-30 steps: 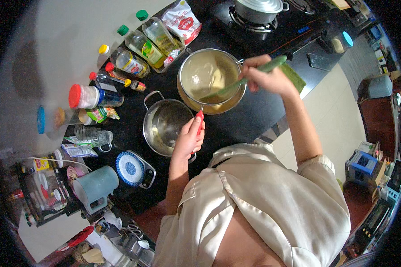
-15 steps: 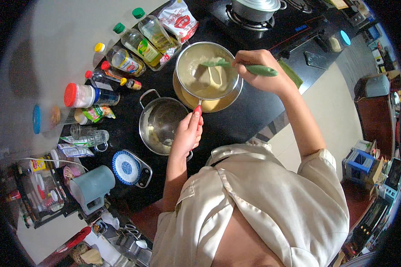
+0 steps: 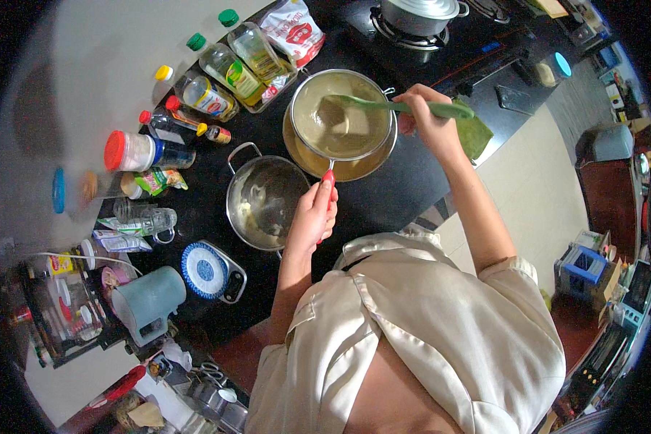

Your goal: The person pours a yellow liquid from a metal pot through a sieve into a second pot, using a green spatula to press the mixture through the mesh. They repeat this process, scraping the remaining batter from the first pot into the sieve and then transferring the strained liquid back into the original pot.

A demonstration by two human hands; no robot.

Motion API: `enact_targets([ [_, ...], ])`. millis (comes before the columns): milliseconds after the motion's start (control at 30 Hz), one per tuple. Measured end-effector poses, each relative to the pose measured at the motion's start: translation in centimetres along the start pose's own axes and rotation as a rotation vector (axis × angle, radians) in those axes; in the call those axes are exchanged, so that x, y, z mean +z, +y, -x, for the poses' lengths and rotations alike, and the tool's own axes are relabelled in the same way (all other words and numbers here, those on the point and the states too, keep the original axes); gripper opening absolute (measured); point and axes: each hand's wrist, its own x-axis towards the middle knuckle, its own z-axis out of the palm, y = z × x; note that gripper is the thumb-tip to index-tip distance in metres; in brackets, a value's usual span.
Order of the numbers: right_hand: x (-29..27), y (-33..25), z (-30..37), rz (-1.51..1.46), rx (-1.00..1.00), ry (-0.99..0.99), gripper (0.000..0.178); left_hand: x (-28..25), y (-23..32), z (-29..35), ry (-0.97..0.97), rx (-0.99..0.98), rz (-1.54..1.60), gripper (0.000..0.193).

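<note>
With my left hand [image 3: 313,217] I grip the red handle [image 3: 328,178] of a round mesh strainer [image 3: 302,130]. The strainer sits over a wide metal bowl [image 3: 365,171] with a pale yellowish mixture in it. Closed around a green spatula [image 3: 372,104], my right hand [image 3: 432,123] is just right of the strainer's rim. The spatula's blade reaches into the strainer, where some thick pale mixture lies. Beside my left hand stands a two-handled metal pot [image 3: 257,206] with pale residue inside.
Oil bottles [image 3: 233,76], sauce bottles and jars line the wall at left. A blue-patterned round scale [image 3: 205,270] and a grey pitcher [image 3: 148,305] are nearer. A lidded pot [image 3: 416,16] sits on the gas stove. A green cloth [image 3: 474,134] lies by the counter's right edge.
My right hand has moved slightly right and drawn the spatula the same way. The looped streak of mixture under the blade has shrunk to a small patch. My left hand has barely shifted.
</note>
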Motion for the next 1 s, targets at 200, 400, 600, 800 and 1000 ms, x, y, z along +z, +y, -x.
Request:
enact_targets([
  [200,0.5,-1.4,2.9,0.333,-0.200,-0.403,0.018,-0.8,-0.4,-0.3,0.003,0.003,0.017,0.032],
  [400,-0.3,-0.3,-0.1,0.087,-0.098,-0.149,0.026,-0.3,-0.3,-0.2,-0.025,-0.006,0.012,0.032],
  [600,-0.7,0.2,0.3,-0.085,0.107,-0.495,0.024,-1.9,0.2,-0.1,-0.030,-0.017,0.013,0.031],
  [800,-2.3,-1.0,-3.6,-0.056,-0.003,-0.229,0.030,-2.5,0.3,0.1,-0.116,-0.022,0.062,0.030],
  [1000,-0.5,0.3,-2.6,-0.157,0.085,-0.555,0.023,-3.1,0.5,0.0,-0.163,-0.008,0.143,0.030],
])
